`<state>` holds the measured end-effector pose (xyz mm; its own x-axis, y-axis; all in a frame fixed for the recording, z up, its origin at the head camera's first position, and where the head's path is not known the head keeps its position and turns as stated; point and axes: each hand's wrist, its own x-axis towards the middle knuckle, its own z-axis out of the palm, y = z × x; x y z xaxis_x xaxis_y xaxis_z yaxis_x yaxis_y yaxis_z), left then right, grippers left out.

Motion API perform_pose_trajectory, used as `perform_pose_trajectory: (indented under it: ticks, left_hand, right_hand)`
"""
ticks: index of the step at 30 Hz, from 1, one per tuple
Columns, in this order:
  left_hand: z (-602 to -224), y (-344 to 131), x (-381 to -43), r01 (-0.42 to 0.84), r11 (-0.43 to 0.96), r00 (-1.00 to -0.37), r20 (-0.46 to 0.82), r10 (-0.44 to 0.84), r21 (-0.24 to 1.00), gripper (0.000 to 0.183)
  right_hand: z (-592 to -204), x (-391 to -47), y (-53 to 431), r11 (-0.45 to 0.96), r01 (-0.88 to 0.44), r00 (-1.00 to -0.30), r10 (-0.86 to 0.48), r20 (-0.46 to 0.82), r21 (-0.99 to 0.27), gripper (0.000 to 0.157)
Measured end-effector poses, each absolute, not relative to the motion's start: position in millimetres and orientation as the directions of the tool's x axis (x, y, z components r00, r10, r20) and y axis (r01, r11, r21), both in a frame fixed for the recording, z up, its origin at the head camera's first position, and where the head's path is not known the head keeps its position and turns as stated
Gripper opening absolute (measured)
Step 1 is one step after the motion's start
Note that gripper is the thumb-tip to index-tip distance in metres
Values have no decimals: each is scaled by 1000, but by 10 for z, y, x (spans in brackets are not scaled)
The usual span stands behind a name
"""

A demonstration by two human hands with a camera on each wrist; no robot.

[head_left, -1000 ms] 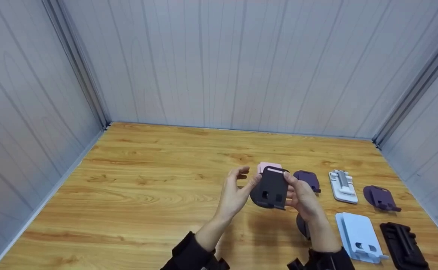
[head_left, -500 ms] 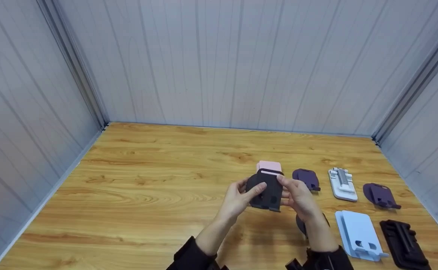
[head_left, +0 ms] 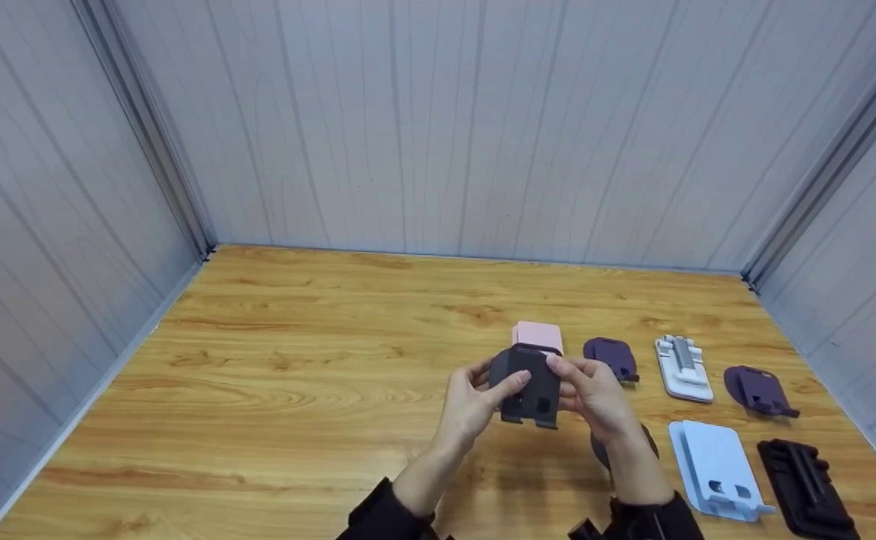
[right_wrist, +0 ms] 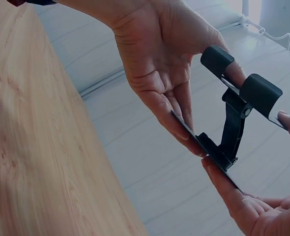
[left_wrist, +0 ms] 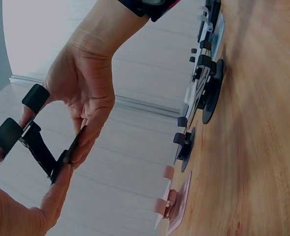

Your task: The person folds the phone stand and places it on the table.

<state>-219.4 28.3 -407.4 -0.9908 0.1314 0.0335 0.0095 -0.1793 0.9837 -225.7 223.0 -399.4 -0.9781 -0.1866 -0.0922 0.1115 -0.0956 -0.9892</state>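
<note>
A black folding phone stand point(head_left: 534, 386) is held above the table between both hands. My left hand point(head_left: 468, 405) grips its left side, thumb on the front plate and fingers behind the round base. On the other side my right hand point(head_left: 595, 394) pinches it, thumb near the top of the plate. In the right wrist view the stand's hinged arm point(right_wrist: 232, 130) holds the plate apart from the base, and two curled lips point(right_wrist: 263, 93) stick out. The left wrist view shows the same arm point(left_wrist: 39, 150) between the hands.
On the wooden table point(head_left: 295, 390) lie a pink stand point(head_left: 538, 334), purple stands point(head_left: 610, 358) point(head_left: 760, 390), a white stand point(head_left: 684, 369), a light blue stand point(head_left: 719, 469) and a black stand point(head_left: 805, 487). A dark round-based stand point(head_left: 601, 450) is partly hidden under my right forearm.
My left hand has closed onto the stand's left side. Both hands have shifted it slightly left and down, and its front plate now tilts differently, with both lower lips showing.
</note>
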Motion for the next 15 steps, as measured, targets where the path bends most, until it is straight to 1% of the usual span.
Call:
perform_pose_trajectory:
  ticks: [4, 9, 15]
  left_hand:
    - [-4078, 279, -2190, 12, -165, -993, 31, 116, 986, 63]
    - [-4086, 281, -2188, 18, -162, -995, 34, 98, 987, 59]
    - [-4102, 291, -2181, 64, -144, -995, 75, 71, 988, 54]
  right_hand:
    - [-3984, -2246, 2203, -76, 108, -983, -157, -95, -991, 17]
    - [-3981, -2239, 2177, -78, 105, -986, -141, -93, -991, 17]
    - [-3978, -2218, 2135, -71, 85, -993, -90, -79, -994, 29]
